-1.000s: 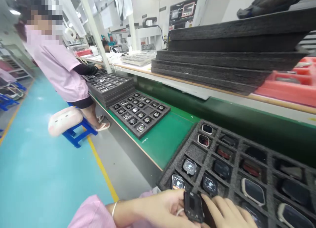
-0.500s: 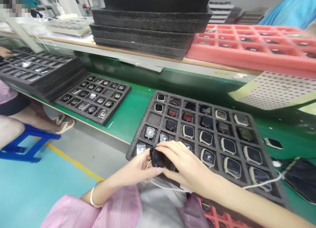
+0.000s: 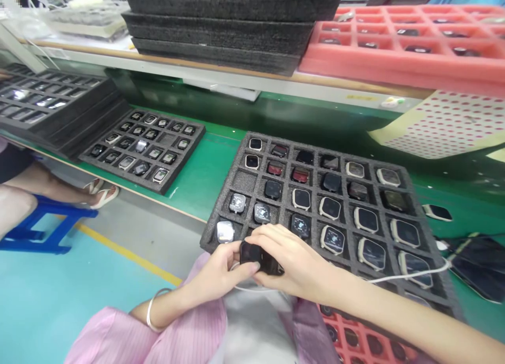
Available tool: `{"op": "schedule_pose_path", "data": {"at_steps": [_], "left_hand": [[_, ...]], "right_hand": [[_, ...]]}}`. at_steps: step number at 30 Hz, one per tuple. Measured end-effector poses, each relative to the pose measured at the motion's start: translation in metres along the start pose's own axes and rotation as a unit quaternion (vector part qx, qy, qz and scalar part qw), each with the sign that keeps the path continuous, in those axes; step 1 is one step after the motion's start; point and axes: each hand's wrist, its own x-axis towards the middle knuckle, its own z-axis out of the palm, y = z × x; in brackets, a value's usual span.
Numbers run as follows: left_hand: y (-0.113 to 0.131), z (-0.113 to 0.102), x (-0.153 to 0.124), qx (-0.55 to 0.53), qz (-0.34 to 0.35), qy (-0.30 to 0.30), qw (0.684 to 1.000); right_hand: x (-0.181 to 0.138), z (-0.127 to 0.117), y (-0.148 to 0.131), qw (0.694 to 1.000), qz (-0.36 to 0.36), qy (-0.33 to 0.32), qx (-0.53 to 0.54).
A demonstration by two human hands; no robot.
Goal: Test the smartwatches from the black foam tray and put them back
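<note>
A dark smartwatch case is held between my two hands over the near edge of a grey foam tray. My left hand is closed on its left side, the thumb across the front. My right hand wraps it from the right, fingers over the top. A white cable crosses the tray and passes under my hands; where it ends is hidden. Several watch cases sit in the tray's pockets, among them a silver one and one with a lit face, close to my fingers.
A second watch tray lies left on the green bench, beside stacked dark trays. Black foam and a pink tray stand on the shelf above. A loose watch case and black pouch lie right. Another pink tray is below.
The view has tipped down slightly, so the shelf sits higher in the picture. Both hands keep hold of the watch case, and my left thumb lies further across its front.
</note>
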Motion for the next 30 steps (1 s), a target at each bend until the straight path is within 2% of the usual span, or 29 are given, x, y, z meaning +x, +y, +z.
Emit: {"op": "schedule_pose_path", "data": {"at_steps": [5, 13, 30], "left_hand": [[-0.001, -0.002, -0.004, -0.017, -0.004, 0.010, 1.000], [0.000, -0.002, -0.004, -0.017, -0.020, 0.007, 1.000], [-0.003, -0.002, -0.007, 0.007, -0.025, -0.002, 1.000]], "right_hand": [[-0.001, 0.008, 0.000, 1.000, -0.008, 0.021, 0.017], [-0.004, 0.010, -0.003, 0.998, 0.021, 0.041, 0.031], [-0.005, 0.012, -0.005, 0.999, 0.027, 0.038, 0.004]]}}
